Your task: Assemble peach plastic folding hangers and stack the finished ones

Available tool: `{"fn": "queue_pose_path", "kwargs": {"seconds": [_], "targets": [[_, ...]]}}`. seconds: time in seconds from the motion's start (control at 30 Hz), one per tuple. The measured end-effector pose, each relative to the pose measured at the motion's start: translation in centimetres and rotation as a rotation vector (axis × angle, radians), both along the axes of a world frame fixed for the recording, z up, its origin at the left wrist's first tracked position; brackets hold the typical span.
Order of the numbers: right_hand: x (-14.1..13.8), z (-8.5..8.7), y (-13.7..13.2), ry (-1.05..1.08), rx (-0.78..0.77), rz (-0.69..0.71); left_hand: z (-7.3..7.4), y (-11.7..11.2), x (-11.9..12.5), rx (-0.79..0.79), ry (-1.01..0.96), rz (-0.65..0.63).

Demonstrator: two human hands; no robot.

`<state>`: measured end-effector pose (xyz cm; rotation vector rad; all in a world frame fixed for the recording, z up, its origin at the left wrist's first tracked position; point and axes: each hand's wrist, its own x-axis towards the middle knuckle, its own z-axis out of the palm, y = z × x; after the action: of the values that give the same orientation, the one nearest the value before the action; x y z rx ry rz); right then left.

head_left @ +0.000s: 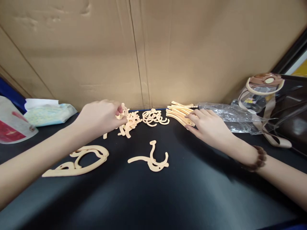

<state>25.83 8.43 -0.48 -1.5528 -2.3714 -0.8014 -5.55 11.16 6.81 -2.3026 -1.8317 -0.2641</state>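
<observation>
My left hand pinches a small cream curved plastic piece above a pile of similar hook-shaped pieces on the black table. My right hand rests with fingers stretched on a stack of long curved cream strips. Between the two piles lies a heap of small cream hooks. A joined hook assembly lies in the middle of the table. Nearer my left forearm lie large curved cream pieces.
A cardboard wall stands behind the table. A crumpled clear plastic bag and a bottle with a brown lid and strap sit at the right. A wet-wipe pack and a red-and-white pouch lie at the left.
</observation>
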Motion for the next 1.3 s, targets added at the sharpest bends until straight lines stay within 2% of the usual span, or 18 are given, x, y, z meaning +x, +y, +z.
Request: {"fn": "queue_pose_path", "kwargs": {"seconds": [0.1,0.23,0.37,0.43,0.6,0.77,0.9,1.13,1.3], "targets": [[0.0,-0.7,0.5,-0.011,0.013,-0.053,0.4,-2.4,2.0,0.038,0.083,-0.067],[0.0,-0.9,0.8,-0.021,0.035,-0.061,-1.8,-5.1,4.1,-0.141,0.078,-0.379],[0.0,-1.1,0.8,-0.028,0.047,-0.041,-4.0,-6.3,3.9,-0.179,0.054,-0.645],[0.0,-1.3,0.8,-0.022,0.043,-0.034,-4.5,-6.5,3.0,-0.184,0.012,-0.71],[0.1,-1.8,1.2,0.033,0.04,-0.039,-6.1,-6.4,0.9,-0.178,-0.112,-0.662],[0.2,-2.0,2.1,0.097,0.023,-0.067,-7.4,-7.0,0.9,-0.228,-0.203,-0.74],[0.1,-1.9,2.3,0.162,0.0,-0.086,-7.8,-7.5,1.1,-0.221,-0.261,-0.772],[0.3,-0.8,1.5,0.341,0.031,-0.019,-8.2,-7.3,0.6,-0.195,-0.29,-0.702],[-0.3,0.3,-1.2,0.49,0.096,0.102,-8.1,-7.4,0.4,-0.022,-0.33,-0.626]]}}
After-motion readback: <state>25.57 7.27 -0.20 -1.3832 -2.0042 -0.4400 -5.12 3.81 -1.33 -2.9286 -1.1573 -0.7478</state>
